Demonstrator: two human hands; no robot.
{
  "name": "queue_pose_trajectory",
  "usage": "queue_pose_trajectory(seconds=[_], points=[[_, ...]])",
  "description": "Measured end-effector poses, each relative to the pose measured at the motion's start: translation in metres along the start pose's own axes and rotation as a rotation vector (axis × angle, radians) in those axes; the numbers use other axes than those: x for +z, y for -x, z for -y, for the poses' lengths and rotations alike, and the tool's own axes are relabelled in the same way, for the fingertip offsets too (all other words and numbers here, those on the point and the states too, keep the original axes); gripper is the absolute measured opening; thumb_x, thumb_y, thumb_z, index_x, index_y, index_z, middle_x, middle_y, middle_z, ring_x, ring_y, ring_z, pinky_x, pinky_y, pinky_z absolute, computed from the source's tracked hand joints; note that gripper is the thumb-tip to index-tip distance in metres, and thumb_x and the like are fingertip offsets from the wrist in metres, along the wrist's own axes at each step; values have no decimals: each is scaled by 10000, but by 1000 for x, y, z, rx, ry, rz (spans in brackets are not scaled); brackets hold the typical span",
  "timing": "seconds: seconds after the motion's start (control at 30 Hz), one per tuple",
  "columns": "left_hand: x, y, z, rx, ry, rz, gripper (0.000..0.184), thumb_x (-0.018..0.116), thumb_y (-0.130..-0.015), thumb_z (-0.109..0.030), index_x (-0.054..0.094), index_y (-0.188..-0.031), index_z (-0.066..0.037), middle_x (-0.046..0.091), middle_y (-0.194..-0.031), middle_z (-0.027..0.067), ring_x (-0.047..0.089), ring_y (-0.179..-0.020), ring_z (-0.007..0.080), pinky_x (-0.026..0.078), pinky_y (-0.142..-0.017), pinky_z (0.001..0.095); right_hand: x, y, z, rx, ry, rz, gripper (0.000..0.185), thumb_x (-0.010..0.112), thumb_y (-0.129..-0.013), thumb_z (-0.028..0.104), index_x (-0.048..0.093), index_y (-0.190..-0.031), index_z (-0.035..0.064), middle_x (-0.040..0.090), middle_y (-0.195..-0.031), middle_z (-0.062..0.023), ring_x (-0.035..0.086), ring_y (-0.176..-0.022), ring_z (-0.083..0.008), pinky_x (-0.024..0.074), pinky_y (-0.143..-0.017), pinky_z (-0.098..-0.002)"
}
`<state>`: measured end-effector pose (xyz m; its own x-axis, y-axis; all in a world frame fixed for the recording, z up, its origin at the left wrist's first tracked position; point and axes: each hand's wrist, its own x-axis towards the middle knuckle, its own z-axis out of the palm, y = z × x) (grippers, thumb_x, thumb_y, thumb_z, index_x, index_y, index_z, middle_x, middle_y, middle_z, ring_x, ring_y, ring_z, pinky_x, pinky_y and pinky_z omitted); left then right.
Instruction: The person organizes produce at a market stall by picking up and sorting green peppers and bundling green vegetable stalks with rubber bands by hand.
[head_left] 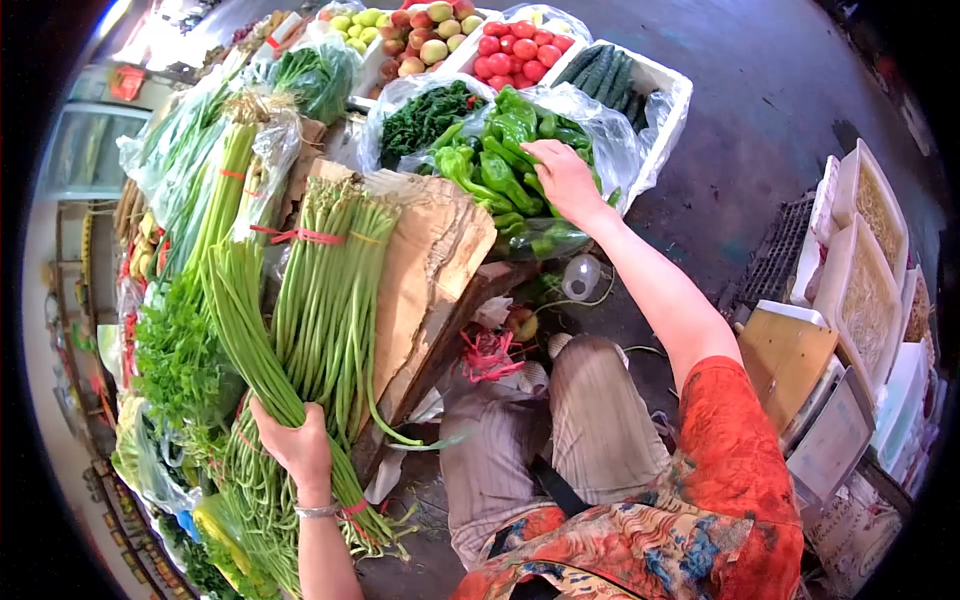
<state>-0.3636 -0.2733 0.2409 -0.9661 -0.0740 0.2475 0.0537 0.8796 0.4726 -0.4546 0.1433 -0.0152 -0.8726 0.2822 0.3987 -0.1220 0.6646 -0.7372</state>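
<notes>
My left hand [296, 445] is wrapped round a bundle of long green stems [250, 330] that look like garlic scapes. A red band [354, 509] ties this bundle near its lower end. Beside it, tied bundles of long green beans [325, 290] lie on a torn sheet of cardboard [430, 240]. My right arm reaches forward, and my right hand [565, 180] rests over the right side of a pile of green peppers [500, 165] in a plastic bag. Its fingers are stretched out, and I see nothing held in them.
White foam boxes hold tomatoes [518, 52], cucumbers [600, 75] and peaches [425, 35] at the back. Dark leafy greens [428, 118] sit in a bag left of the peppers. Leafy celery [190, 340] lies at left. Trays [862, 290] and a wooden board [785, 350] stand at right.
</notes>
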Motion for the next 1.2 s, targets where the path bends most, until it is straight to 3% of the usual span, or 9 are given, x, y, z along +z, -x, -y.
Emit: queue_pose_trajectory(seconds=[0.1, 0.17, 0.2, 0.37, 0.57, 0.67, 0.97, 1.1, 1.2], points=[[-1, 0, -1, 23, 0, -14, 483, 618, -751, 38, 515, -1223, 47, 626, -974, 120, 590, -834, 217, 485, -824, 334, -7, -6, 4, -20, -14, 8, 346, 615, -903, 54, 624, -1249, 54, 641, -1191, -154, 606, -1126, -328, 482, -980, -387], [-3, 0, 3, -32, -10, 37, 499, 623, -775, -6, 505, -1256, 55, 606, -1050, 117, 559, -878, 220, 473, -841, 351, -17, -7, 1, 126, -215, -8, 292, 597, -940, 96, 637, -1224, 43, 656, -1182, -159, 627, -1106, -315, 484, -964, -372], [-2, 0, 2, -33, -8, 37, 499, 623, -775, -6, 505, -1256, 55, 606, -1050, 117, 559, -878, 220, 473, -841, 351, -18, -9, -12, 164, -204, -62, 293, 593, -936, 136, 655, -1213, 65, 657, -1194, -182, 615, -1107, -370, 480, -981, -425], [-2, 1, 5, -42, -11, 18, 563, 631, -769, -20, 483, -1306, 60, 603, -1088, 126, 558, -919, 218, 469, -871, 350, -17, -21, -84, 211, 136, -77, 263, 513, -951, 135, 688, -1137, 74, 688, -1115, -164, 637, -1063, -373, 486, -953, -462], [-4, -1, -1, -55, 6, 41, 597, 635, -747, -18, 472, -1313, 78, 608, -1137, 140, 577, -969, 229, 464, -925, 337, -5, -40, -112, 393, 422, 242, 282, 559, -871, 139, 641, -1135, 82, 675, -1134, -230, 640, -1077, -432, 473, -958, -548], [2, -1, -6, 55, 2, -55, 356, 637, -733, -6, 500, -1059, 30, 589, -865, 135, 568, -748, 273, 483, -744, 366, -11, -47, -94, 466, 438, 302, 350, 596, -861, 182, 600, -1193, 72, 661, -1172, -235, 614, -1136, -428, 444, -992, -547], [-2, -2, -9, 46, 10, -40, 323, 651, -717, -23, 485, -992, 2, 611, -802, 120, 598, -697, 280, 491, -695, 365, -8, -49, -97, 572, 442, 479, 372, 642, -846, 213, 611, -1209, 134, 610, -1294, -173, 566, -1226, -370, 399, -1040, -521], [-4, -2, -14, -20, -22, 11, 423, 635, -718, -25, 528, -1124, 24, 637, -914, 139, 603, -797, 280, 492, -794, 374, -12, -50, -96, 528, 515, 517, 332, 667, -805, 228, 652, -1127, 146, 612, -1271, -171, 554, -1234, -367, 403, -1030, -526], [-1, -2, -11, 64, -55, -53, 336, 648, -719, -24, 492, -1015, 1, 615, -793, 130, 607, -699, 309, 495, -704, 383, -23, -55, -85, 514, 499, 554, 324, 665, -818, 245, 664, -1115, 116, 633, -1262, -184, 582, -1195, -386, 404, -1042, -513]])
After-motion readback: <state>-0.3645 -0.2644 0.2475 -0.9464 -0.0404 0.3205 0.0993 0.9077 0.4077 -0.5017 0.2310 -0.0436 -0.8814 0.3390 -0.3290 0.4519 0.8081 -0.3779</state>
